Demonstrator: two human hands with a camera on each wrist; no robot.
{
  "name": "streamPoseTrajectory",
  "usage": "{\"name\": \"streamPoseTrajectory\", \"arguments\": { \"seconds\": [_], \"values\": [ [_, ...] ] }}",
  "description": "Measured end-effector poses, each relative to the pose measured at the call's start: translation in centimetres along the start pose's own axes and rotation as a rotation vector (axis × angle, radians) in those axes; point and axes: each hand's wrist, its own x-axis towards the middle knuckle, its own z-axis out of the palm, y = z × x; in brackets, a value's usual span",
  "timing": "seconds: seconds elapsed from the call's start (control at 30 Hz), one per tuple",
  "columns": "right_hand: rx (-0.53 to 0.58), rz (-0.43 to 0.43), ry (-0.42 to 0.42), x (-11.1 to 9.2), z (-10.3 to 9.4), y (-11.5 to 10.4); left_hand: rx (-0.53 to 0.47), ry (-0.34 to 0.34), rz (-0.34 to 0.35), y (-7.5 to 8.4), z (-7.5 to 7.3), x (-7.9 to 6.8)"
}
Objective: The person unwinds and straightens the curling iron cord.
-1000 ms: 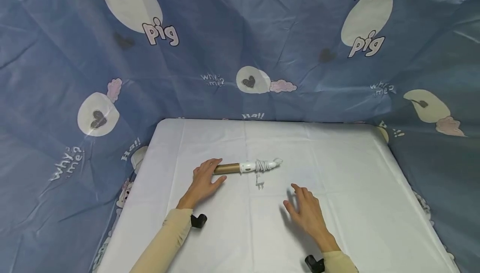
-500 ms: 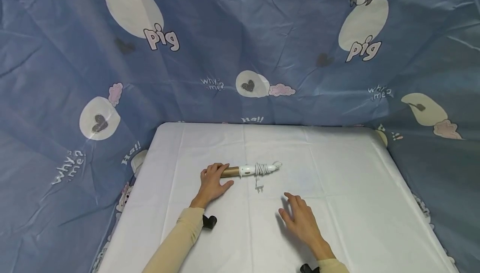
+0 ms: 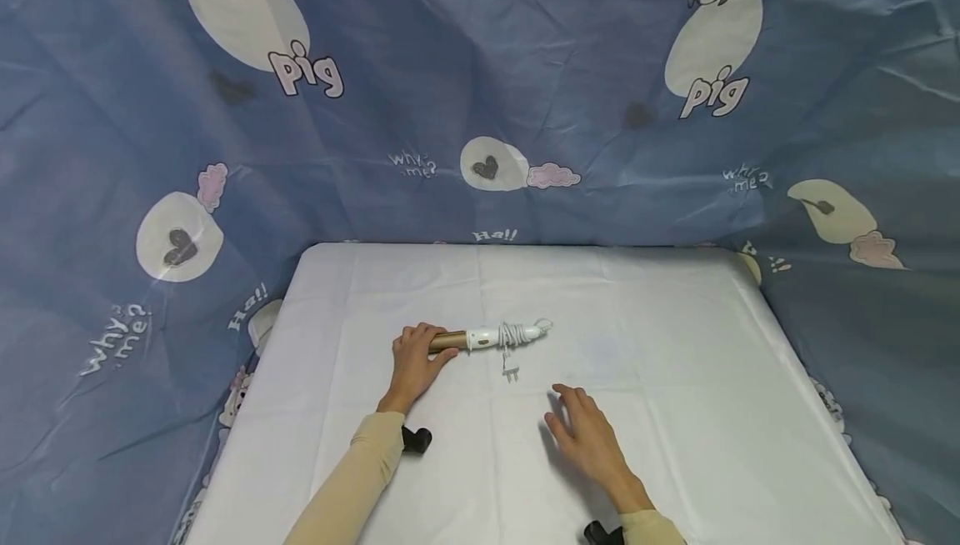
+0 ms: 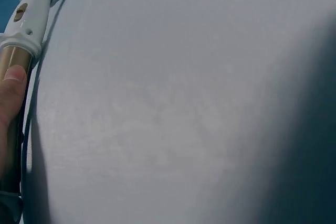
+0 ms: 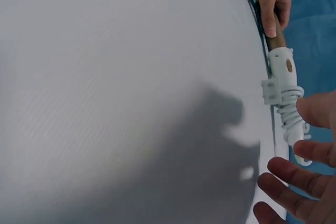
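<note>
A curling iron with a gold barrel (image 3: 450, 342) and a white handle (image 3: 483, 338) lies crosswise on the white-covered table. Its grey-white cord (image 3: 513, 334) is wound round the handle, and a two-pin plug (image 3: 511, 374) lies just in front. My left hand (image 3: 412, 364) grips the barrel's left part, hiding that end. In the left wrist view the thumb (image 4: 14, 85) presses along the barrel near the handle. My right hand (image 3: 592, 441) hovers in front of the iron and to its right, fingers (image 5: 294, 177) spread and relaxed, holding nothing.
White cloth covers the table (image 3: 712, 362). A blue printed curtain (image 3: 405, 53) rises behind its far edge and along both sides. Black wrist cameras (image 3: 417, 440) sit at both wrists.
My left hand has slid right along the barrel toward the handle, covering more of it. The right hand has drifted slightly left. The curling iron stays in place on the table.
</note>
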Motion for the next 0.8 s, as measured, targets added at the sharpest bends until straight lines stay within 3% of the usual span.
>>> {"name": "streamPoseTrajectory", "arguments": {
  "seconds": [0.2, 0.33, 0.4, 0.53, 0.8],
  "values": [
    [0.051, 0.027, -0.028, -0.4, 0.2, -0.6, -0.017, -0.019, -0.027, 0.0, -0.6, -1.2],
    [0.167, 0.060, -0.043, 0.6, 0.3, -0.4, -0.042, -0.027, -0.025, 0.7, -1.2, -1.1],
    [0.269, 0.105, -0.061, 1.4, 0.8, -0.5, -0.047, -0.025, -0.021, 1.0, -1.5, -1.4],
    [0.437, 0.167, -0.090, 5.0, 2.2, -1.1, -0.052, -0.012, -0.005, 1.7, -2.5, -0.9],
    [0.587, 0.197, -0.037, 8.3, 3.9, -2.3, -0.045, -0.009, 0.018, 3.2, -3.3, -1.0]
  ]
}}
